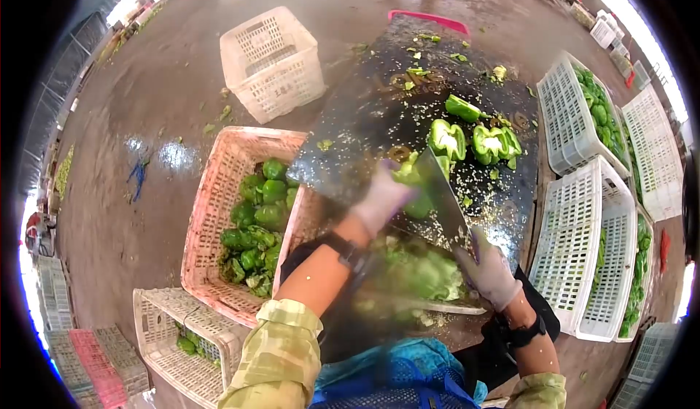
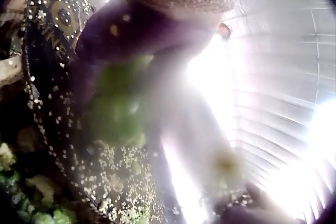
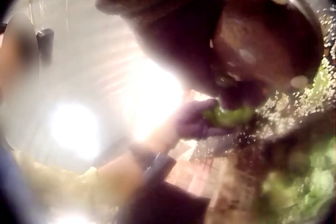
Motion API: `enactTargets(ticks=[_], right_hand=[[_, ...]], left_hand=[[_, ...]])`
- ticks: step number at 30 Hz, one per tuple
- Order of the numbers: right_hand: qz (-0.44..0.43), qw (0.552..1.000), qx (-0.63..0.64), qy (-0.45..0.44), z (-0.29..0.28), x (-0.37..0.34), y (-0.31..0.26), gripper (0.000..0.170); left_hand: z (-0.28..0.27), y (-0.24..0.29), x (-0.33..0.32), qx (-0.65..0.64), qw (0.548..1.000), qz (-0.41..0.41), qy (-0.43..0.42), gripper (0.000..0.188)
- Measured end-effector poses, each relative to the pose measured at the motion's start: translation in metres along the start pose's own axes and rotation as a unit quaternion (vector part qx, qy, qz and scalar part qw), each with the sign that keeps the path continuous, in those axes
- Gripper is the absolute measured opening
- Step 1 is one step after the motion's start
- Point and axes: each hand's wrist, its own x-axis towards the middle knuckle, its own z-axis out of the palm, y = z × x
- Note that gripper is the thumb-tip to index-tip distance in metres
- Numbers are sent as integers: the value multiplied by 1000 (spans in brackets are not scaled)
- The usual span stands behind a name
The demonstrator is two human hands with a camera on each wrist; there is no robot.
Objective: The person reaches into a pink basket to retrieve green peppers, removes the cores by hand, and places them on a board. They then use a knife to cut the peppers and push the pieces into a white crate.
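My gloved left hand [image 1: 383,199] grips a green bell pepper [image 1: 419,203] over the black board [image 1: 350,128]; in the left wrist view the pepper [image 2: 118,103] shows blurred under the fingers. With my gloved right hand [image 1: 494,276] I hold a broad-bladed knife [image 1: 446,203] by its handle, its blade slanting up right beside the pepper. Just beyond the blade lie cut bell pepper pieces [image 1: 446,139], pale insides showing, with another opened pepper [image 1: 497,145] to their right. Loose white seeds are strewn around them. In the right wrist view, the left hand [image 3: 197,121] appears behind the blade.
A pink crate [image 1: 200,212] of whole green peppers [image 1: 255,212] stands left of the board. Pepper scraps [image 1: 419,270] are heaped below the board's near edge. White crates [image 1: 576,241] line the right side. Another white crate [image 1: 273,66] sits on the wet floor, far left.
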Motion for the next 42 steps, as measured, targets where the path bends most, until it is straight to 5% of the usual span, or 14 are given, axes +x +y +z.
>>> enactTargets(ticks=[10, 14, 16, 18, 22, 23, 26, 28, 31, 33, 34, 37, 40, 42], right_hand=[[-41, 995, -89, 24, 68, 79, 6, 29], [-11, 999, -46, 9, 50, 79, 5, 34], [1, 1000, -20, 14, 47, 84, 20, 39], [-138, 957, -255, 0, 49, 92, 45, 26], [-43, 985, 106, 133, 18, 62, 20, 32], [-135, 957, -201, 162, 25, 62, 29, 34], [-155, 981, -115, 15, 35, 50, 27, 36], [-81, 996, 18, -43, 54, 42, 21, 35], [-156, 972, -176, 13, 86, 66, 50, 35], [-180, 952, -246, 16, 86, 75, 39, 34], [-209, 933, -294, 1, 78, 83, 38, 33], [62, 976, -203, 53, 60, 79, -8, 53], [-27, 989, 27, 144, 87, 88, 29, 54], [23, 992, 106, 58, 90, 77, -12, 49]], left_hand=[[-18, 6, -17, -137, 984, -56, -97, 68], [-33, 6, -12, -17, 995, -10, -103, 64], [-28, 13, -20, -163, 983, -88, -10, 64], [-25, -34, 12, -62, 994, 51, 72, 66], [-16, -15, 14, -189, 982, 16, 18, 75], [-16, 6, 3, -213, 976, -11, 34, 76], [-23, 11, 12, -255, 954, 51, 148, 74], [-40, 22, 7, -323, 925, 120, 163, 67], [-78, 38, -13, -374, 910, 117, 134, 52], [-130, 36, -8, -326, 941, 90, 7, 46], [-131, 55, -30, -416, 895, 152, 44, 46], [-212, 46, -58, -319, 922, 211, 67, 46], [-295, 7, -80, -207, 961, 105, 149, 47], [-325, -12, -112, -94, 971, 12, 218, 50]])
